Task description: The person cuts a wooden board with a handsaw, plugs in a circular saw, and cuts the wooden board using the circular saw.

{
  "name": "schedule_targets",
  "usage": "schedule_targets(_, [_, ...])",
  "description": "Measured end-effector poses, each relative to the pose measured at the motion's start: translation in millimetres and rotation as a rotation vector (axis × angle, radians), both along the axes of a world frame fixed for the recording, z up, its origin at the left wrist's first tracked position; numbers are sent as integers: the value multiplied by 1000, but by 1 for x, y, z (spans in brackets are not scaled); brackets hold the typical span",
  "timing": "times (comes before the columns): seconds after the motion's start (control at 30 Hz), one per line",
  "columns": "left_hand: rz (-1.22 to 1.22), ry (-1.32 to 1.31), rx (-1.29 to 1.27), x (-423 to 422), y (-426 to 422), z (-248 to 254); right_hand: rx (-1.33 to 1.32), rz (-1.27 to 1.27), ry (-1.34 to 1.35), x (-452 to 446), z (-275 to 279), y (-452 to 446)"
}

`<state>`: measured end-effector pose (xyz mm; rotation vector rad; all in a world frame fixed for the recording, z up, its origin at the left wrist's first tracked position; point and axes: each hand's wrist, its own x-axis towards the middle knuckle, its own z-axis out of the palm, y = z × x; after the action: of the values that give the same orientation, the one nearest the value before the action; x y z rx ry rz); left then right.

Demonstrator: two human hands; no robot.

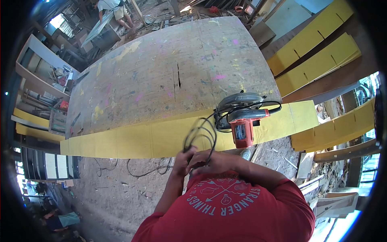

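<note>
one circular saw (243, 116), one worktable (141, 76)

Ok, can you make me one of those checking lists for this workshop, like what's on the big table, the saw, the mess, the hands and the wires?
Surface: big table, worn, with pink and yellow paint marks and a dark slit.
Job's things: circular saw resting on a long yellow board along the table's near edge.
Clutter: wood scraps on the ground at the right.
Hands: left hand closed on the black cord; right hand beside it at the cord, grip unclear.
Cables: black cord looped above the hands; more cable on the ground.
Surroundings: slotted yellow boards at the right; another person beyond the table.
</note>
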<state>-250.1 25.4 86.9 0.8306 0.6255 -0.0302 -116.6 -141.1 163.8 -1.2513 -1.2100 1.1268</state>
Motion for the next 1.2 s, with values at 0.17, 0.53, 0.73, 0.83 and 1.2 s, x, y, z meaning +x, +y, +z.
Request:
schedule_targets(0.17, [353, -184, 317, -5, 33, 58, -137, -432, -516, 48, 12, -24])
schedule_targets(0.53, [-432, -423, 610, 43, -10, 164, -128, -1424, -1125, 190, 49, -97])
schedule_targets(0.73, [-561, -200, 586, 63, -41, 120, -571, -1419, -1090, 179, -18, -203])
schedule_targets(0.83, [-575, -168, 595, 59, -44, 111, -518, -1393, -633, 155, -45, -215])
schedule_targets(1.2, [-479, 301, 424, 23, 1, 31, -423, -249, 58, 21, -53, -105])
